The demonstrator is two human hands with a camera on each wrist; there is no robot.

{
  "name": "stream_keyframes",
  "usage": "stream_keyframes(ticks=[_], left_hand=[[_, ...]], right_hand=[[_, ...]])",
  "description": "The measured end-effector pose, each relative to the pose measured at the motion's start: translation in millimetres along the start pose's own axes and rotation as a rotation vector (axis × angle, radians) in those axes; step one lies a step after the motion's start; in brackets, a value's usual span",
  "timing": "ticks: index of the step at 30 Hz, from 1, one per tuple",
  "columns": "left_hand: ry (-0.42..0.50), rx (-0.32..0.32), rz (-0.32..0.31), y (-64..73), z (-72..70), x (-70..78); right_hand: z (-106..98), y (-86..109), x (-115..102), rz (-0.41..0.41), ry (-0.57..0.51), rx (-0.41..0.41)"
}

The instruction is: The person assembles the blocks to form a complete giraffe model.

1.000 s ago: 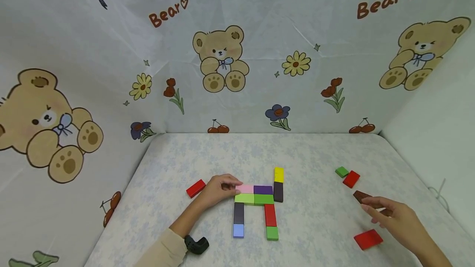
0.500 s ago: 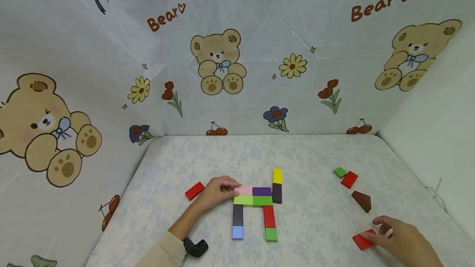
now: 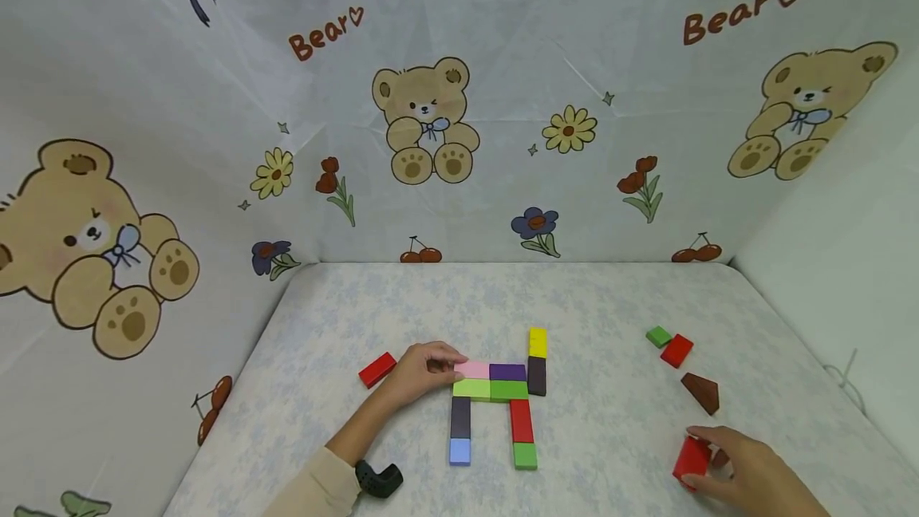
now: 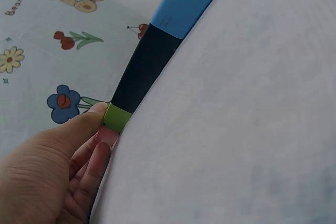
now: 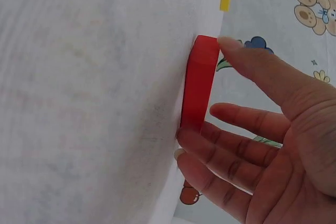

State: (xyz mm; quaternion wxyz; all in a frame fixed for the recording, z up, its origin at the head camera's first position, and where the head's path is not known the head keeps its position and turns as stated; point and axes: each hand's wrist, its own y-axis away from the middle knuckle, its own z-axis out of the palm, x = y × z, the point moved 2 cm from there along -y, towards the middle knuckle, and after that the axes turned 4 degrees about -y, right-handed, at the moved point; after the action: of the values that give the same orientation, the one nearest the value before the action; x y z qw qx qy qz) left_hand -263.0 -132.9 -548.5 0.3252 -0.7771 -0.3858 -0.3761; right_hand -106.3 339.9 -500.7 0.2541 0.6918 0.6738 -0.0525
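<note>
Blocks [image 3: 498,390] of many colours lie on the pale counter [image 3: 345,301] in front of me, most of them set edge to edge in one figure. At its left end my left hand [image 3: 420,373] pinches the pink block [image 3: 475,371], thumb and finger bent in at the corner where it meets the lime block [image 3: 472,389]. The purple block [image 3: 507,372] continues the pink row, and the bright green block [image 3: 511,391] the lime one. From the lime block a dark block [image 3: 460,418] runs towards me, ending in a light blue block [image 3: 459,451]; below the bright green one, a long red block [image 3: 522,421] ends in a small green block [image 3: 525,455]. On the figure's right side lies a second dark block [image 3: 537,376], with a yellow block [image 3: 538,342] touching its far end.

Well over to the right, my right hand [image 3: 754,469] pinches a loose red block [image 3: 691,459] between thumb and fingers, at opposite ends; I cannot tell whether it is off the counter. Just beyond it lies a brown block [image 3: 701,393] with slanted edges, and farther away a second loose red block [image 3: 677,350] beside a loose green block [image 3: 658,336]. A third loose red block [image 3: 376,370] lies at an angle just beside my left hand. A beige sleeve [image 3: 316,481] shows on my left arm, with a black fitting [image 3: 379,480] next to its cuff.
</note>
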Motion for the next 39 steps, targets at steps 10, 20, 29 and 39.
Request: stream_keyframes(ticks=[10, 20, 29, 39], left_hand=[[-0.025, 0.029, -0.016, 4.5, 0.4, 22.8], [-0.053, 0.035, -0.028, 2.3, 2.2, 6.3], [-0.022, 0.02, -0.02, 0.3, 1.6, 2.5], [-0.019, -0.003, -0.005, -0.2, -0.8, 1.7]], right_hand=[[-4.5, -3.0, -5.1, -0.028, 0.042, -0.01], [-16.3, -6.2, -35.1, -0.358, -0.015, 0.301], [-26.8, -29.3, -70.0, -0.495, -0.075, 0.337], [-29.9, -70.5, -97.3, -0.521, -0.07, 0.32]])
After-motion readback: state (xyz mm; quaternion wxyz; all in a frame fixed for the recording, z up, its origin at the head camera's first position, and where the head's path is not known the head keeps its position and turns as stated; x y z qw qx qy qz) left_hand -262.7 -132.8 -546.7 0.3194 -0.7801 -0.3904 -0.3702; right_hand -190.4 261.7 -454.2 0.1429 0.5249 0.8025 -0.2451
